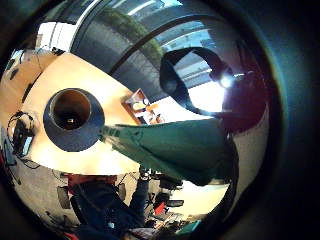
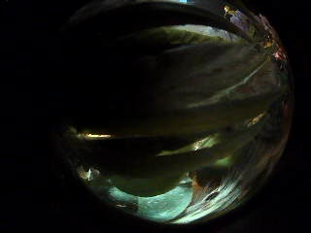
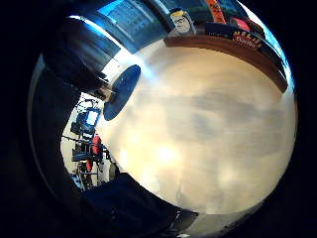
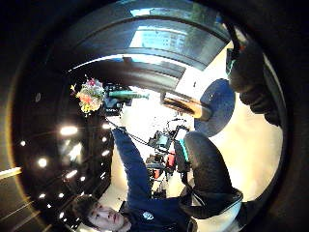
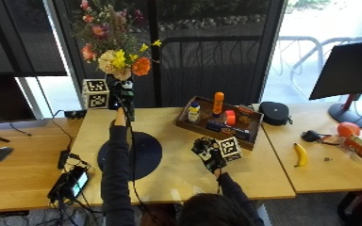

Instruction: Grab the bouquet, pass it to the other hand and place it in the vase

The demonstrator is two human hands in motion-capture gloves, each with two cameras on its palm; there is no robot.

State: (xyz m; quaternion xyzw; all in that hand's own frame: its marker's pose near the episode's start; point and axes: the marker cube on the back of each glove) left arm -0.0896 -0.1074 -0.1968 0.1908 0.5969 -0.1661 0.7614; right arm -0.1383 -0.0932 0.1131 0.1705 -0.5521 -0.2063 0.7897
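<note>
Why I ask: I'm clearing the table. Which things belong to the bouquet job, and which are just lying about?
Job: bouquet, gripped by the left hand; vase; right hand, idle.
Lying about: tray of bottles, banana, black case, computer mouse.

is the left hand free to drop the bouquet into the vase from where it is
Probably yes: the left hand holds the bouquet high above the table, and the vase mouth sits open below, nothing over it.
</note>
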